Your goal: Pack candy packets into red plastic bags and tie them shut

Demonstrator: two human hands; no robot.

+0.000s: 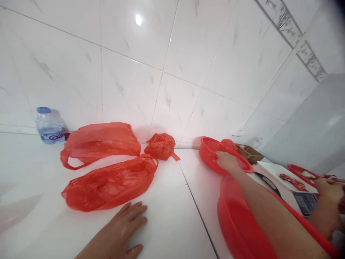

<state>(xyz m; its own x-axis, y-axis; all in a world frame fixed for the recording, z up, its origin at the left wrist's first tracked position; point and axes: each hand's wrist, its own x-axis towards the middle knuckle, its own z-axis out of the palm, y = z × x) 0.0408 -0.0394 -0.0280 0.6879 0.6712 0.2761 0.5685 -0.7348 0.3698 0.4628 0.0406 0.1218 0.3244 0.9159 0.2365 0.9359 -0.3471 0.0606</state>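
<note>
My left hand (121, 230) lies flat on the white tabletop (172, 219), fingers spread and nothing in them. Just beyond it is a red plastic bag (110, 185), apart from my fingertips. A second red plastic bag (102, 142) lies behind that one, against the wall, with a bunched-up red bag (161, 146) to its right. Over on the right, my right hand (228, 162) grips the rim of a red mesh basket (208, 160); its fingertips are partly hidden inside. Beneath my right forearm is a large red basin (228, 219), which touches or overlaps the basket's near side.
A water bottle (49, 126) with a blue cap stands at the back left by the tiled wall. At far right are a digital scale (304, 203), a white tray (280, 171) with red packets, a cardboard box (250, 154) and another person's hand (330, 190).
</note>
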